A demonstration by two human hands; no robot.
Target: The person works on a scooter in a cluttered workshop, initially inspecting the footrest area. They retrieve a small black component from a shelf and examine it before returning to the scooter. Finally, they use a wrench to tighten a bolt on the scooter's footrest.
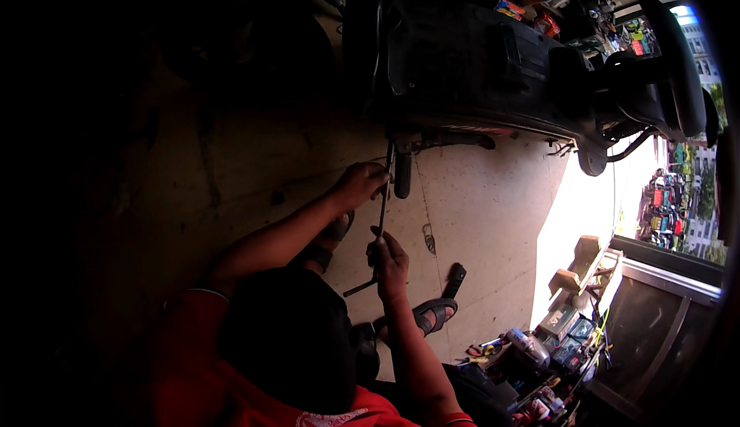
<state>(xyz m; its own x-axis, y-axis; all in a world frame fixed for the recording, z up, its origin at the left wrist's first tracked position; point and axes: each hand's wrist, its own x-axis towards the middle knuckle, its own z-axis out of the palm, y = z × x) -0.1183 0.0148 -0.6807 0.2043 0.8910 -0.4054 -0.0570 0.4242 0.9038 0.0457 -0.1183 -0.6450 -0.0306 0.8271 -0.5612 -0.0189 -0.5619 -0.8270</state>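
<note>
A long thin dark metal rod with a bent lower end runs up toward the underside of a dark scooter. My left hand is closed around its upper part, close to a black foot peg. Lower down, my right hand grips the same rod just above the bend. The rod's top reaches the scooter's lower edge, where shadow hides what it meets. A dark lever-like part sticks out beside the peg.
My sandalled foot rests on the pale tiled floor. A small dark loop-shaped item lies there too. At the lower right stand boxes, a silver can and a wooden stand. Deep shadow covers the left side.
</note>
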